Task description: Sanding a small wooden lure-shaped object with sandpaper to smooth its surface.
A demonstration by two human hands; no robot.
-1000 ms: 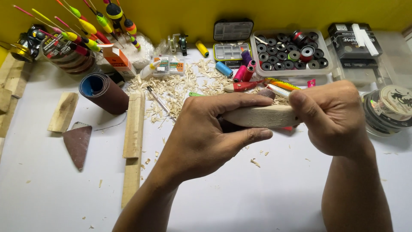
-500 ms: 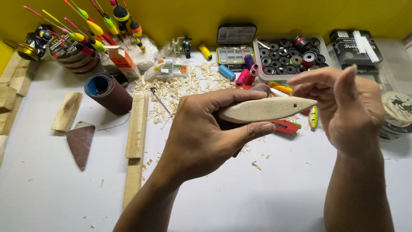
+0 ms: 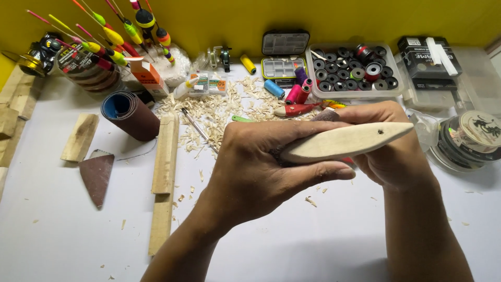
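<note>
My left hand [image 3: 261, 167] grips a pale carved wooden piece [image 3: 349, 140], long and tapered like a fish body, by its blunt left end. The piece lies almost level above the white table [image 3: 313, 245], and a small dark hole shows near its pointed right tip. My right hand [image 3: 396, 156] is cupped behind and under the right half of the piece, its thumb on the upper edge. A small brown scrap shows at its fingertips; I cannot tell what it is.
A brown sandpaper roll [image 3: 130, 115], a triangular sandpaper sheet [image 3: 97, 175], wood strips [image 3: 166, 151] and a wood block [image 3: 80, 137] lie at the left. Wood shavings [image 3: 214, 112] spread behind. At the back stand fishing floats [image 3: 104, 31], a tackle box [image 3: 284, 55] and a spool tray [image 3: 355, 73]. A line spool [image 3: 469, 138] sits at the right.
My right hand, which let go and opened half a second ago, has come back behind the wooden piece. The piece has tilted so its side with the hole faces me.
</note>
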